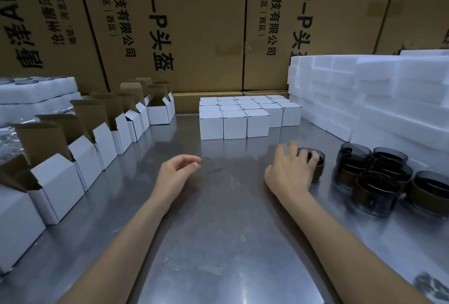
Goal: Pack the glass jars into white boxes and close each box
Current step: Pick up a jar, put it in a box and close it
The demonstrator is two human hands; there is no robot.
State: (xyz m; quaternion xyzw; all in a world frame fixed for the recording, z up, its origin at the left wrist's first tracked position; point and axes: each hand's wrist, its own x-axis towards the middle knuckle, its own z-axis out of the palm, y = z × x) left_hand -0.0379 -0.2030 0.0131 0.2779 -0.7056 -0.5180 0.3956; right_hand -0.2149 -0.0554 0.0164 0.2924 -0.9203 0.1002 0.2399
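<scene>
Head view shows the right hand [290, 170] reaching over one dark smoked glass jar [314, 161] that stands alone on the grey brushed-metal table [218, 230], just left of the cluster of similar dark round jars [374, 177] at the right side. Its fingers are spread and curved over the jar's rim and touch it, but it cannot be told if the grip is already firm. The left hand [178, 171] hovers above the table in the middle, fingers loosely curled, holding nothing.

A risk from here: the glass is smooth and the table is shiny and hard, so a grasp by the rim only could slip, and the jar could drop, knock the neighbours or crack. The open white cardboard boxes with raised brown flaps [80, 150] stand in a row along the left side, well apart from the jar; they look light and thin, so a jar pushed in with one hand might tip a box. Closed white cube boxes [233, 121] sit stacked at the far centre, and white foam blocks [364, 94] at the far right look soft and matte.
</scene>
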